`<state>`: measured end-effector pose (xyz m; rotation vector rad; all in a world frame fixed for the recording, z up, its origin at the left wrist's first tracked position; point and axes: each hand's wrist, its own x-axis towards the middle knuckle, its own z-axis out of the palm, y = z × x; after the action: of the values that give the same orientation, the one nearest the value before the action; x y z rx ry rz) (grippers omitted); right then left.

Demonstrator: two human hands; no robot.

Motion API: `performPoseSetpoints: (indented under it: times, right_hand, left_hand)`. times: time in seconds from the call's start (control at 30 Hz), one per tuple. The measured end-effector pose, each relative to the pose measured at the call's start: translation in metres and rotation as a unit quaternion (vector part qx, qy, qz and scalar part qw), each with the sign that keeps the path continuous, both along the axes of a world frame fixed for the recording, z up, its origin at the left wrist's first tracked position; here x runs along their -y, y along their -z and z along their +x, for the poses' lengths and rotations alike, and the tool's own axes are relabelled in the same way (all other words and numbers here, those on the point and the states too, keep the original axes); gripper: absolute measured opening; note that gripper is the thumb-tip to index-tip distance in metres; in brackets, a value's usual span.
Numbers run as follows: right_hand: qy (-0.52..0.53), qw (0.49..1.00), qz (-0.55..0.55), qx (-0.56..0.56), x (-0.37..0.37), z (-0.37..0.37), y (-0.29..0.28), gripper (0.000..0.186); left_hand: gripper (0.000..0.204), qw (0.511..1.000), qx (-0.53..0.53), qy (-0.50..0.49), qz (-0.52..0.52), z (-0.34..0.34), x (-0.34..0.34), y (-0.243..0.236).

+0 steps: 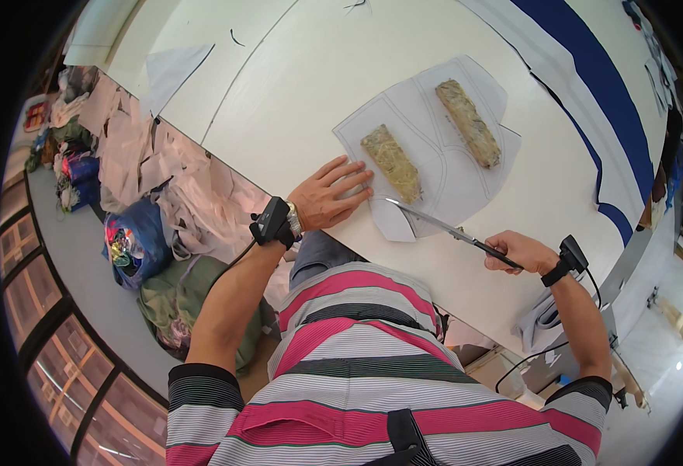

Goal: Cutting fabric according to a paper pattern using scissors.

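Observation:
A white paper piece (414,99) with drawn curved lines lies on the pale table. Two yellowish-brown, plastic-wrapped blocks rest on it: one block (390,161) near my left hand, the other block (469,124) farther right. My left hand (331,194) lies flat, fingers spread, its fingertips at the paper's left edge. In my right hand (521,252) I grip long scissors (439,226) by their dark handles. The blades point left, with the tip at the paper's near edge, where a small flap (393,223) sticks out toward me. Whether the blades are parted is hard to see.
A long dark blue strip (590,70) and white sheets run along the table's right side. A triangular paper scrap (177,74) lies far left. Past the left edge are heaped pale fabric scraps (143,155), a blue bag (136,241) and a green sack (194,299).

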<state>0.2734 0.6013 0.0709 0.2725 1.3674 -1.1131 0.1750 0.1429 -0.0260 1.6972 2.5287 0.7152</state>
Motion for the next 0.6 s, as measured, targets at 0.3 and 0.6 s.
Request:
performPoseSetpoints:
  times: [0.3, 0.6]
  right_hand:
    - [-0.052, 0.997, 0.049, -0.040, 0.001, -0.013, -0.010, 0.045]
    - [0.220, 0.975, -0.003, -0.026, 0.021, 0.165, -0.012, 0.042]
  left_hand:
    - [0.050, 1.000, -0.002, 0.006, -0.001, -0.002, 0.001, 0.001]
    - [0.049, 0.998, 0.010, 0.047, -0.035, -0.015, -0.003, -0.012]
